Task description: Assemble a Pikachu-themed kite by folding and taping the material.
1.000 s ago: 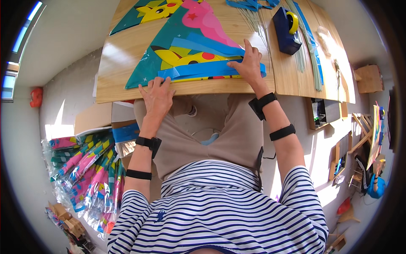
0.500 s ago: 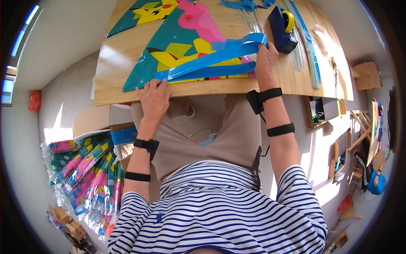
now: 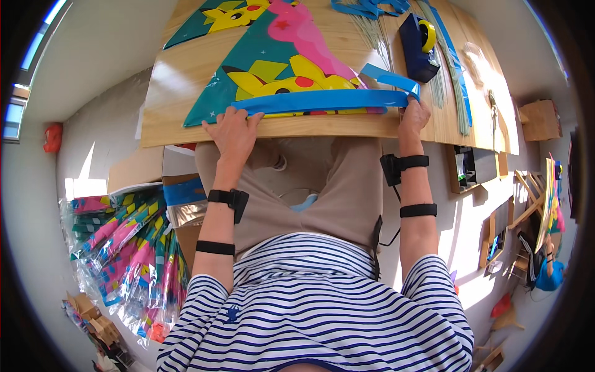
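A triangular kite sheet in green, pink and yellow, printed with a cartoon figure, lies on the wooden table with its lower edge toward me. A long blue ribbon stretches across that edge, nearly straight. My left hand rests at the ribbon's left end, fingers apart, fingertips touching ribbon and kite by the table's front edge. Past the kite's right corner, my right hand pinches the ribbon, whose free end folds back to the left over the table.
A dark blue tape dispenser with a yellow roll stands beyond my right hand. Pale thin rods and more blue strips lie around it. Another printed sheet is at the far left. Wrapped kites pile up below left, beside a cardboard box.
My right hand has moved right and nearer, drawing the looped ribbon out straight along the kite's lower edge. My left hand has shifted slightly right.
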The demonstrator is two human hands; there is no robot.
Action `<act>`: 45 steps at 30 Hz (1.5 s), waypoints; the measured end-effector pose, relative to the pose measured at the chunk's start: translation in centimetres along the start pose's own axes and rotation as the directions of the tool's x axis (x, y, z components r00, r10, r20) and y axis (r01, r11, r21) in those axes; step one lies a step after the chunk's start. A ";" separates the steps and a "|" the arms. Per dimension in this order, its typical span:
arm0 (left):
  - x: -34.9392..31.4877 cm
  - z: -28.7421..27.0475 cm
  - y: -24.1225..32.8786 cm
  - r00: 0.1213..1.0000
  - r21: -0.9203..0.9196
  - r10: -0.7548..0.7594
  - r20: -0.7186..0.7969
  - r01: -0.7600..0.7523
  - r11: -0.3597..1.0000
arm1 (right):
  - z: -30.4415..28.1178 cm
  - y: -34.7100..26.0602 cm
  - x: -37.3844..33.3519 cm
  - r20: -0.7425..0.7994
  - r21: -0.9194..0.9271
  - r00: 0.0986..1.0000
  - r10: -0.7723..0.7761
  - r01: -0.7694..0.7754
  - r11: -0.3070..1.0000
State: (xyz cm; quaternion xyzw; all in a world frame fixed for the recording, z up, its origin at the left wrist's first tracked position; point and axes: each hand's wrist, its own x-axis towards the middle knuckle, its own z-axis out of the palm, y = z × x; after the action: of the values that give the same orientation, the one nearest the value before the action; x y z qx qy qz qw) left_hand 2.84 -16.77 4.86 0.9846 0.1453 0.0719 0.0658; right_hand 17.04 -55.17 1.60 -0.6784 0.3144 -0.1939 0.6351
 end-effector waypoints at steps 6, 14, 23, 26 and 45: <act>1.6 0.5 1.9 0.991 0.093 -0.131 -0.021 0.133 0.987 | -0.1 -0.7 -0.2 0.015 0.038 0.998 0.069 -0.069 0.997; 2.4 -0.2 3.6 0.981 0.174 -0.183 0.058 0.170 0.970 | -1.8 0.8 2.2 0.021 0.040 0.999 0.039 -0.040 0.998; 1.9 0.5 3.7 0.988 0.152 -0.152 -0.001 0.151 0.977 | -2.4 -0.7 3.1 -0.221 0.342 0.925 0.310 -0.224 0.913; 1.8 0.6 3.3 0.989 0.145 -0.148 -0.021 0.149 0.978 | -2.8 -0.9 3.1 -0.258 0.380 0.915 0.312 -0.200 0.903; 2.7 0.4 2.4 0.985 0.165 -0.175 -0.011 0.174 0.971 | -1.8 -0.6 3.7 -0.097 -0.458 0.899 -0.427 0.341 0.821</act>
State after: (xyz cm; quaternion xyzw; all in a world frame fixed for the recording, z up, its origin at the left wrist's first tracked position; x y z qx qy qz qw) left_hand 6.06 -18.26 5.18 0.9702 0.2366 0.0520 -0.0098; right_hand 18.67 -59.01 1.85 -0.8284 0.2660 -0.3098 0.3834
